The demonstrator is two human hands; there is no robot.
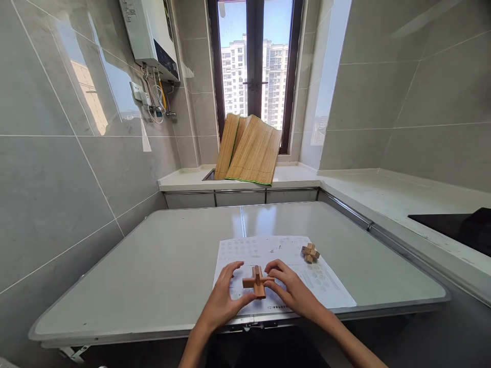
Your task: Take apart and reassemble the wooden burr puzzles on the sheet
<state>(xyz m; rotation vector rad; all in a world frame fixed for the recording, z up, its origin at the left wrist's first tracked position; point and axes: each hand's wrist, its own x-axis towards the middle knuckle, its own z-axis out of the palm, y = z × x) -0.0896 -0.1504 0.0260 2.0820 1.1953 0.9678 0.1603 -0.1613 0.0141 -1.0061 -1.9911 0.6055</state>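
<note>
A reddish-brown wooden interlocking puzzle (pixel 258 282), shaped like a cross, is between the hands above a printed paper sheet (pixel 230 250). My right hand (pixel 289 289) pinches the puzzle's right arm between thumb and fingers. My left hand (pixel 226 294) is on the puzzle's left side, its fingers spread and curved, the thumb tip near or at the lower left of the puzzle. A second, lighter wooden puzzle (pixel 310 253) rests on the upper right part of the sheet.
The sheet lies on a pale folding table (pixel 153 276). Behind it are a white counter ledge (pixel 295 176), a leaning bamboo mat (pixel 253 148) and a window. A black hob (pixel 456 227) sits on the right counter. A water heater (pixel 148 36) hangs at upper left.
</note>
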